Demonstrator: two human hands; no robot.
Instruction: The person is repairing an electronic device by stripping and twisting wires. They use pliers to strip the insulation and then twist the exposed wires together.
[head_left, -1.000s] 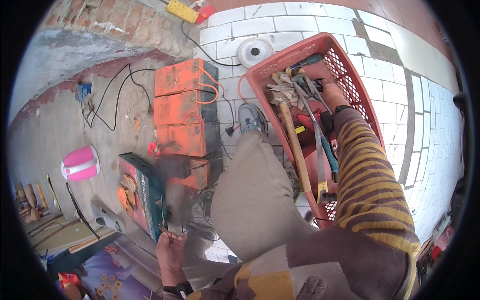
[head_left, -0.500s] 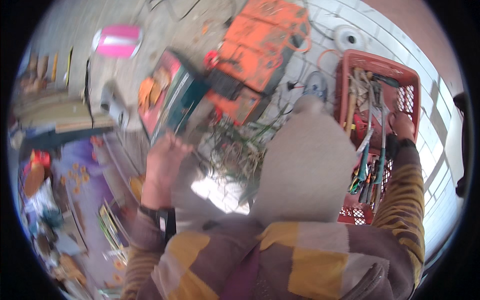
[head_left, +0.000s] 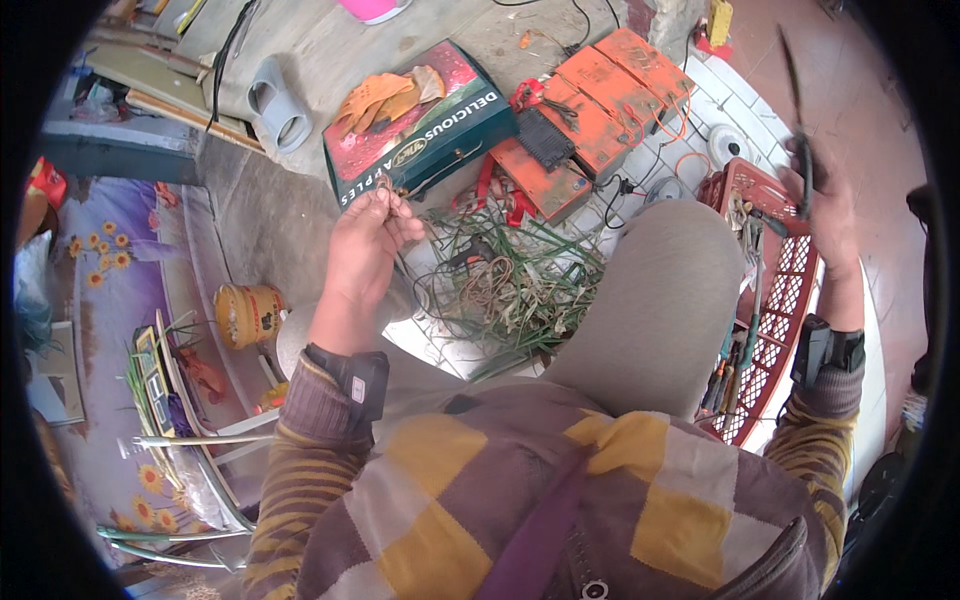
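Note:
My left hand (head_left: 362, 245) is raised in front of the apple carton (head_left: 455, 140), fingertips pinched together. Something small and brownish may be between them; I cannot make it out. At the right, above the red plastic crate (head_left: 775, 330), my right hand (head_left: 833, 215) is closed on a long, thin, dark tool (head_left: 792, 85), its far end pointing away from me. Its exact kind is unclear. Inside the crate lie several hand tools, among them long-handled cutters with green grips (head_left: 752, 330). Orange work gloves (head_left: 385, 100) rest on the carton.
Cut green stalks and cords (head_left: 510, 290) lie on the white tiles between my legs. Beyond them stand dirty orange boxes (head_left: 610, 100) with cables. A grey slipper (head_left: 280, 105) and a yellow tub (head_left: 245, 315) are to the left. A white reel (head_left: 728, 145) sits beyond the crate.
My right hand has come up out of the crate with the long dark tool. My left hand has risen slightly, fingertips now pinched. The view has shifted.

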